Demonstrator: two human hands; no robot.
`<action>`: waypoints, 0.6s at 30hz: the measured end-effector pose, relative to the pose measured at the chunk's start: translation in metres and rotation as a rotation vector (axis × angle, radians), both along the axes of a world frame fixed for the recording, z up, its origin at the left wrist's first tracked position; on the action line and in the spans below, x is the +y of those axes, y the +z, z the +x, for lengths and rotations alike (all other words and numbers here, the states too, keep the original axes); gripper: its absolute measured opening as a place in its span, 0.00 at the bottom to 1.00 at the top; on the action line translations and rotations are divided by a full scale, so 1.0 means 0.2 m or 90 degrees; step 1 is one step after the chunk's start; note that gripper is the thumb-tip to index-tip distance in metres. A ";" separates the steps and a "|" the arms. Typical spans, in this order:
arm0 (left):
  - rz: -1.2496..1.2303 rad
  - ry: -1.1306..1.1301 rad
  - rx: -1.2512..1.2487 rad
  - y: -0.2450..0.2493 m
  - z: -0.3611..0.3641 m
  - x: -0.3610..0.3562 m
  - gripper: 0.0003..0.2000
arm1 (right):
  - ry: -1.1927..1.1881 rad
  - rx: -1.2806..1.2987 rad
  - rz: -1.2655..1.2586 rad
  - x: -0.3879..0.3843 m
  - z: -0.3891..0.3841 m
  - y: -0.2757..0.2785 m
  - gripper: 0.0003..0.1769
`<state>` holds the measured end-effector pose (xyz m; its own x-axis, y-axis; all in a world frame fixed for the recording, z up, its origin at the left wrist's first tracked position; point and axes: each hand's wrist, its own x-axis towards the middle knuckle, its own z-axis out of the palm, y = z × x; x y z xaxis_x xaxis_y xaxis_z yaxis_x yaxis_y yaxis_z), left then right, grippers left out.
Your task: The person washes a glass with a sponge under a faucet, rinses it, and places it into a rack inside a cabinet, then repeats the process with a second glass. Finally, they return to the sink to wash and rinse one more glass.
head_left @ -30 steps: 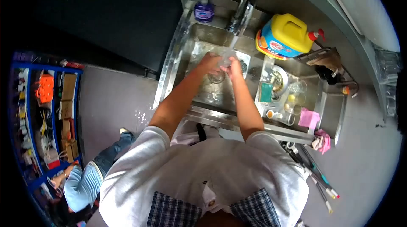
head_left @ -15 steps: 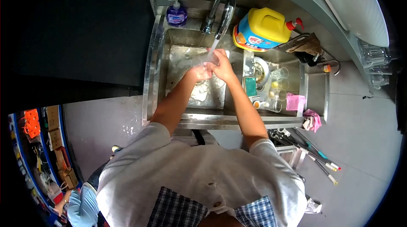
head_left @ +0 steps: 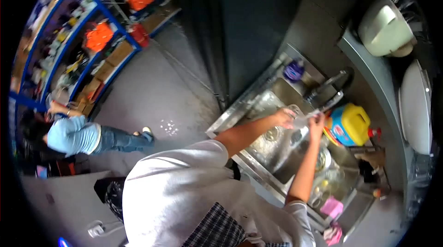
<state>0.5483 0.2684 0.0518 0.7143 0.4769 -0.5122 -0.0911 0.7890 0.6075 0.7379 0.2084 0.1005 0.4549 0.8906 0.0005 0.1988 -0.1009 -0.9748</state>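
Both hands are over the steel sink point(head_left: 265, 178), close to the faucet point(head_left: 325, 91). My left hand point(head_left: 284, 118) is closed at one side of a clear cup point(head_left: 301, 121), which is blurred. At its other side my right hand point(head_left: 316, 124) has its fingers bent around it. Another round, clear item lies in the basin below my left hand. Clear cups and a round white dish point(head_left: 323, 159) sit in the compartment beside my right forearm. A pink cloth point(head_left: 332, 206) lies near them.
A purple soap bottle point(head_left: 294, 71) stands behind the sink, and a large yellow jug point(head_left: 353, 124) is right of the faucet. White bowls point(head_left: 385, 28) sit on the shelf at right. Another person point(head_left: 69, 134) is at the blue shelving point(head_left: 99, 5) on the left.
The view has swung left and tilted, so the sink appears further right and the shelves and other person show more fully. My hands are further apart, with the clear cup between them.
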 end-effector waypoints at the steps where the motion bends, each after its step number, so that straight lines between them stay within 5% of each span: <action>1: 0.078 0.007 0.049 0.07 -0.05 -0.01 0.21 | 0.005 -0.084 0.070 0.08 0.05 0.01 0.30; 3: 0.120 0.019 0.140 0.19 -0.12 -0.02 0.24 | 0.114 -0.364 0.224 0.28 0.07 0.09 0.28; 5: 0.176 0.014 0.171 0.21 -0.15 -0.06 0.26 | 0.075 -0.468 0.106 0.45 0.11 0.04 0.24; 7: 0.233 0.026 0.237 0.22 -0.19 -0.06 0.27 | 0.254 -0.576 -0.026 0.76 0.34 -0.23 0.23; 8: 0.263 0.024 0.281 0.23 -0.18 -0.10 0.27 | 0.211 -0.472 0.000 0.66 0.27 -0.06 0.20; 9: 0.412 -0.010 0.311 0.28 -0.19 -0.16 0.27 | 0.162 -0.427 0.076 0.82 0.47 -0.44 0.21; 10: 0.570 -0.044 0.344 0.35 -0.24 -0.16 0.27 | 0.325 -0.647 0.006 0.73 0.36 -0.13 0.26; 11: 0.510 -0.044 0.362 0.49 -0.29 -0.14 0.27 | 0.391 -0.532 -0.083 0.74 0.39 -0.20 0.33; 13: 0.332 -0.040 0.373 0.65 -0.33 -0.29 0.27 | 0.189 -0.581 -0.085 0.53 0.21 -0.08 0.27; 15: 0.437 -0.080 0.364 0.45 -0.39 -0.23 0.27 | 0.084 -0.462 -0.049 0.40 0.10 0.02 0.17; 16: 0.304 -0.034 0.342 0.50 -0.38 -0.26 0.27 | 0.123 -0.472 -0.058 0.39 0.12 0.04 0.14; 18: 0.293 0.011 0.335 0.48 -0.38 -0.26 0.25 | 0.236 -0.556 -0.066 0.39 0.17 0.17 0.14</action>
